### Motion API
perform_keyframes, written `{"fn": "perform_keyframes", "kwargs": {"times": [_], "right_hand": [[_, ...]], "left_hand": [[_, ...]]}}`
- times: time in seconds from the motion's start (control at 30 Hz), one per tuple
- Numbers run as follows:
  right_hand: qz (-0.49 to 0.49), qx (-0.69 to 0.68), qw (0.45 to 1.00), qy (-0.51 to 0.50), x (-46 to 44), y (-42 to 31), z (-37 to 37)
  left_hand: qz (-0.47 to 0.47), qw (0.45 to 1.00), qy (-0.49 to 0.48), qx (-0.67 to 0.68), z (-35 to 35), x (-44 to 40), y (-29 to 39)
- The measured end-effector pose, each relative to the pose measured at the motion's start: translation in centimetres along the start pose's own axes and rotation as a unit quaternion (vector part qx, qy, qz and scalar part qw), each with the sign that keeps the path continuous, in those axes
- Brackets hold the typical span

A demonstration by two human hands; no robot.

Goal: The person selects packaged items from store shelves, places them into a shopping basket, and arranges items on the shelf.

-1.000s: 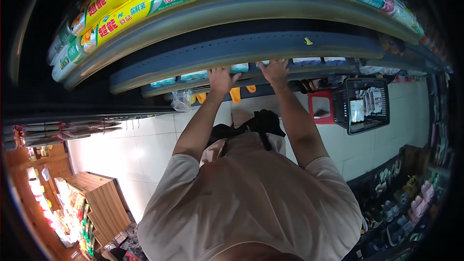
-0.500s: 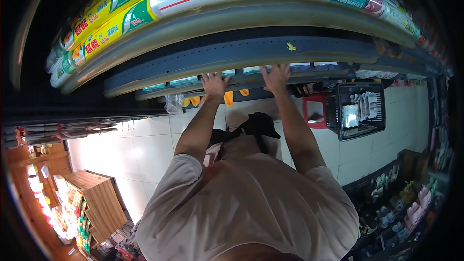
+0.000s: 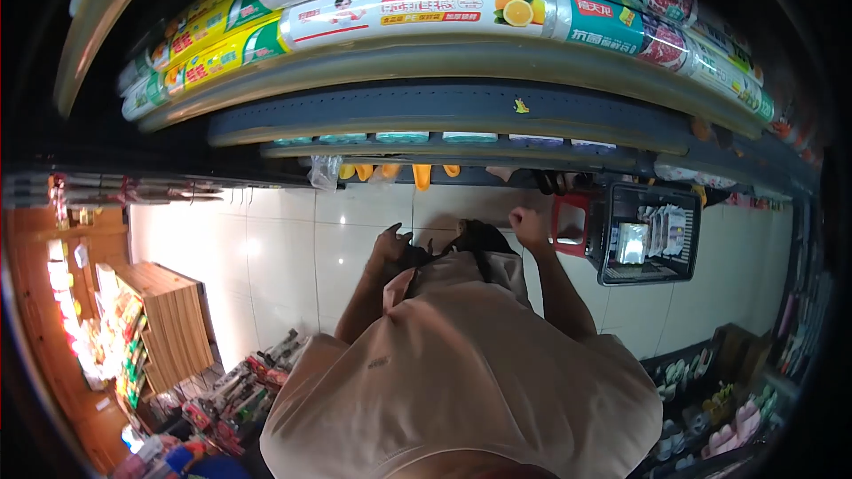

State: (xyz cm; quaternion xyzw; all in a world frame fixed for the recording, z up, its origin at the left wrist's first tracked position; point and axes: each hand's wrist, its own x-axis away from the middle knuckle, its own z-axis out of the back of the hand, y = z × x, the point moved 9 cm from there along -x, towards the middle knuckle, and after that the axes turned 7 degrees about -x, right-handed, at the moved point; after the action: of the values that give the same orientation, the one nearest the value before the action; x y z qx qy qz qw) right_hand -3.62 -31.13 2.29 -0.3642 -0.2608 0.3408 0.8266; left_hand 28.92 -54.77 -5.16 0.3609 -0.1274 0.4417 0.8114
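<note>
My left hand [image 3: 389, 244] is low over the floor in front of my body, its fingers partly spread and nothing visible in it. To the right, my right hand [image 3: 530, 225] has its fingers curled in, beside a red stool [image 3: 570, 223]; no object shows in it. Neither hand touches the shelf [image 3: 444, 105]. Above them, rolls of bags lie on the upper shelf, among them a white roll [image 3: 417, 11] with oranges printed on it and a yellow roll [image 3: 209, 62]. Teal packs [image 3: 402, 137] show on a lower level.
A black basket [image 3: 650, 271] with packets stands at the right, close to the stool. Orange slippers [image 3: 422, 176] hang or lie below the shelf. Pink slippers [image 3: 735, 430] are at the lower right, a wooden cabinet [image 3: 177, 328] at the left, with piled goods [image 3: 222, 408] below it.
Both hands have left the lower shelf and come back toward my body. My right hand has curled its fingers. The view has shifted, showing more of the upper rolls.
</note>
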Motion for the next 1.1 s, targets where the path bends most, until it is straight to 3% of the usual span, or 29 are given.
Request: {"fn": "perform_keyframes", "kwargs": {"times": [0.23,0.3,0.57,0.8,0.9,1.1], "right_hand": [[0.095,-0.047,0.986,-0.129,-0.7,-4.8,-3.2],[0.151,-0.001,0.98,-0.13,-1.2,-7.4,-3.0],[0.171,-0.004,0.965,-0.2,3.8,-13.6,-4.3],[0.163,-0.007,0.954,-0.251,13.4,-13.4,-4.3],[0.165,0.028,0.949,-0.268,17.4,-11.9,-4.2],[0.147,0.035,0.956,-0.252,24.0,-9.5,-0.4]], "left_hand": [[0.087,0.991,0.044,0.092,-0.9,7.1,1.4],[0.068,0.991,0.061,0.099,-0.6,8.0,3.4],[0.024,0.991,0.078,0.102,1.2,14.4,9.6],[0.038,0.977,0.142,0.153,-3.2,23.6,6.4],[0.057,0.956,0.129,0.256,-6.9,27.8,5.2],[0.033,0.946,0.109,0.303,-12.1,33.0,8.5]]}}
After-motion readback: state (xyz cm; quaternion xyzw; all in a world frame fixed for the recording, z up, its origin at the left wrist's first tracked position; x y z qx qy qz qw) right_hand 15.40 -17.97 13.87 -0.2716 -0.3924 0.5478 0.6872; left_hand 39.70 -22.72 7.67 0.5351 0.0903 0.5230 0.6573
